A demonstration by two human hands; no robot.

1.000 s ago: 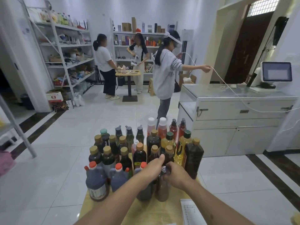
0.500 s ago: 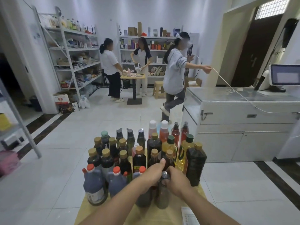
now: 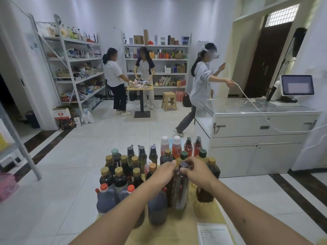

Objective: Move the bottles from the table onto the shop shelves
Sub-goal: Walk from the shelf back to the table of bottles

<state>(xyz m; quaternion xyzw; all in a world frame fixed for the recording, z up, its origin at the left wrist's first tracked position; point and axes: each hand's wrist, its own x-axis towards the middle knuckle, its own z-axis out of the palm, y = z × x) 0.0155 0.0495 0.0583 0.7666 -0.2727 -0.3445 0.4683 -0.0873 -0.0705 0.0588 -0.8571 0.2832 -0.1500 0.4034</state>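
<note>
Many dark sauce and oil bottles [image 3: 123,174] stand crowded on a small yellow table [image 3: 177,232] right below me. My left hand [image 3: 163,174] grips the top of a dark jug-shaped bottle [image 3: 157,207] at the front of the group. My right hand [image 3: 198,172] pinches the neck of a tall dark bottle [image 3: 179,191], just under its black cap. Both bottles hang side by side, a little above the tabletop. The shop shelves [image 3: 70,59] stand against the left wall, with another shelf unit [image 3: 155,59] at the back.
A white counter [image 3: 256,121] with a screen stands at right. A person in grey [image 3: 200,85] walks beside it pulling a white cord. Two people work at a small table [image 3: 140,88] by the back shelves. A paper sheet [image 3: 214,234] lies on my table. Boxes [image 3: 62,114] sit below the left shelves.
Both hands have risen, lifting the jug and the tall bottle off the table. The person in grey has stepped along the counter.
</note>
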